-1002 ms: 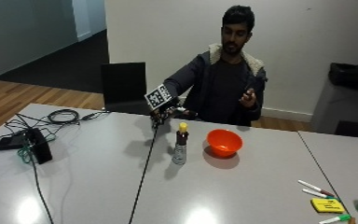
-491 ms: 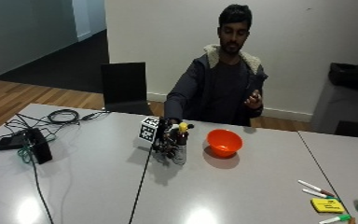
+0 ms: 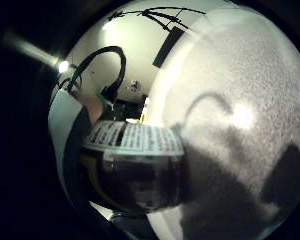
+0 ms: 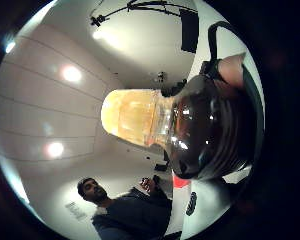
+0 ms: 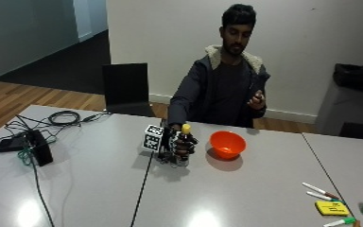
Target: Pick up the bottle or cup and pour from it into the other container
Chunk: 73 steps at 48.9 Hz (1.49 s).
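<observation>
Grey bench [image 5: 244,189] carries the bottle [image 5: 184,142] upright, my right hand [image 5: 180,146] curled round its body. Grip sits low, cap clear, so I can tip toward the orange bowl [image 5: 227,144] just beside.

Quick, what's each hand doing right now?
Right gloved hand: wrapped around the yellow-capped clear plastic bottle of dark liquid, standing on the table.
Left bare hand: raised off the table; contents cannot be told.

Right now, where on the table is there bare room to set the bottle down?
Bare table lies in front of the orange bowl, and between the bottle and the cables. The corner with markers is crowded.
</observation>
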Available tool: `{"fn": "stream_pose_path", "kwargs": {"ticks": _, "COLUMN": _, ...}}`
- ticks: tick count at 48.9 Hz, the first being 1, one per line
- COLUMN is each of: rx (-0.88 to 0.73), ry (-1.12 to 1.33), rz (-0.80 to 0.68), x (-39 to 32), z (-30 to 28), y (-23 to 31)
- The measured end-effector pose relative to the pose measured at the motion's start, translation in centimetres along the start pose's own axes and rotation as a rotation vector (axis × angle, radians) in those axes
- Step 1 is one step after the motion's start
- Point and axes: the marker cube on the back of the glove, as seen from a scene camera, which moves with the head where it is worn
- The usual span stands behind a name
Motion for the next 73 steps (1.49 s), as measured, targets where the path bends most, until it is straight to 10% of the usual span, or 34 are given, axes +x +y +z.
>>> {"fn": "stream_pose_path", "kwargs": {"ticks": 18, "rx": 0.057, "ry": 0.107, "rz": -0.082, "x": -4.3, "z": 0.2, "y": 2.1}}
{"fn": "stream_pose_path", "kwargs": {"ticks": 30, "rx": 0.023, "ry": 0.567, "rz": -0.325, "x": -12.4, "z": 2.3, "y": 3.8}}
{"fn": "stream_pose_path", "kwargs": {"ticks": 73, "rx": -0.39, "ry": 1.894, "rz": -0.455, "x": -17.1, "z": 14.3, "y": 8.9}}
